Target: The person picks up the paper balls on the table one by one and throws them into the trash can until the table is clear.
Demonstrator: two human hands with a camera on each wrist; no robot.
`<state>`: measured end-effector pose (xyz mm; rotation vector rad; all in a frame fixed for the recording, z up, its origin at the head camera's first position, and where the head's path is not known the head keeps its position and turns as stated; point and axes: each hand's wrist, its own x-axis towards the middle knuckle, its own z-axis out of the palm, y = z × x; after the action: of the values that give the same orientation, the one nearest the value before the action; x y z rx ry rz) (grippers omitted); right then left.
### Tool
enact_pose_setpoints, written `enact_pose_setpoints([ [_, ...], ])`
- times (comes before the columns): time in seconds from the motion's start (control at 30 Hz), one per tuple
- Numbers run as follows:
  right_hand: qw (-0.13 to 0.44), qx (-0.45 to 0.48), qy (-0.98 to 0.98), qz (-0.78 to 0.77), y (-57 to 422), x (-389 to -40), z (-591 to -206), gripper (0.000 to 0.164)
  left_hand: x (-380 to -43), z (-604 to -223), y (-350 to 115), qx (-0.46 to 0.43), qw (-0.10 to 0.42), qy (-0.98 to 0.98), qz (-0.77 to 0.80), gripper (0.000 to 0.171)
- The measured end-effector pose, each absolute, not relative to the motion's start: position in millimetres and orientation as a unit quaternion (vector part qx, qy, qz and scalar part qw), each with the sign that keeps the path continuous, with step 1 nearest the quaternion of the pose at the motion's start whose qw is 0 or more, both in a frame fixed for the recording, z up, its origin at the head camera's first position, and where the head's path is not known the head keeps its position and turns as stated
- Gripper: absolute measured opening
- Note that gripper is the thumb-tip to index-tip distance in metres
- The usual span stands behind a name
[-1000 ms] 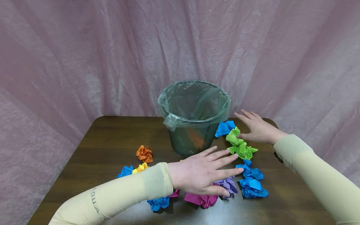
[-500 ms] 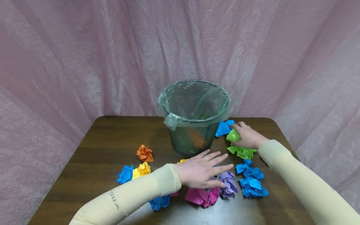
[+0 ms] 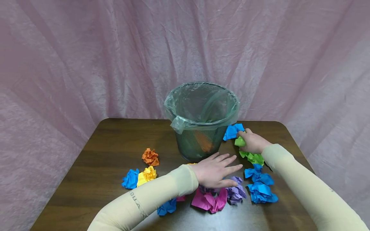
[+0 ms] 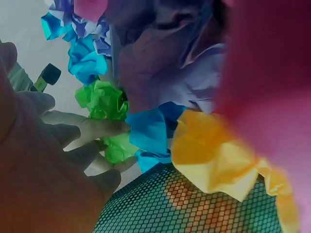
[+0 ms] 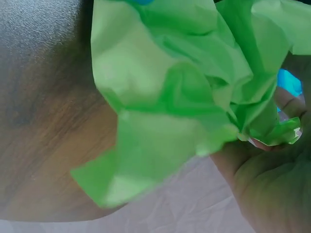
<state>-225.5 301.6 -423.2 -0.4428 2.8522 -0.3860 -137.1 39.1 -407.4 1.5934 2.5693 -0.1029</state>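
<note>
My right hand [image 3: 254, 143] grips a crumpled light-green paper ball [image 3: 239, 141] right of the bin; in the left wrist view its fingers close around that green ball [image 4: 116, 147]. A second green paper ball [image 3: 253, 158] lies just nearer and fills much of the right wrist view. My left hand [image 3: 216, 170] hovers with fingers spread, palm down, in front of the bin. Below it lie purple paper [image 3: 236, 191] and magenta paper [image 3: 210, 200]. Yellow paper [image 4: 214, 155] is mostly hidden behind the left hand in the head view.
A mesh bin [image 3: 199, 142] with a clear liner stands at the table's back; orange shows through its mesh. Blue balls [image 3: 262, 192] lie at right, another blue ball [image 3: 232, 131] beside the bin. Orange [image 3: 150, 157], yellow [image 3: 146, 175] and blue paper [image 3: 130, 178] lie left.
My right hand has come down from above the green paper and taken hold of one ball. The left hand has shifted slightly toward the bin, fingers still spread.
</note>
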Motion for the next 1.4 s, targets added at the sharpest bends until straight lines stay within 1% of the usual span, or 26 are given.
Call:
enact_pose_setpoints([
  [0.3,0.126,-0.154,0.973,-0.118,305.0,-225.3,-429.7,0.045,-141.8,-408.2,50.0,0.507,0.082,0.858,-0.019,0.07],
  [0.53,0.115,-0.161,0.975,-0.101,306.1,-224.3,-432.3,0.052,-142.7,-408.8,51.1,0.508,0.086,0.857,-0.018,0.07],
  [0.83,0.09,-0.18,0.974,-0.1,305.7,-221.7,-432.8,0.05,-144.8,-405.2,49.3,0.504,0.092,0.859,-0.013,0.07],
  [1.07,0.064,-0.191,0.974,-0.104,308.7,-221.3,-424.6,0.049,-145.1,-403.4,47.9,0.504,0.09,0.859,-0.013,0.07],
  [1.23,0.045,-0.197,0.973,-0.109,311.8,-219.2,-414.3,0.046,-145.5,-402.6,47.9,0.505,0.087,0.858,-0.011,0.07],
  [1.4,0.038,-0.203,0.971,-0.123,316.1,-214.0,-403.0,0.042,-145.4,-401.1,47.7,0.51,0.085,0.856,-0.01,0.069],
])
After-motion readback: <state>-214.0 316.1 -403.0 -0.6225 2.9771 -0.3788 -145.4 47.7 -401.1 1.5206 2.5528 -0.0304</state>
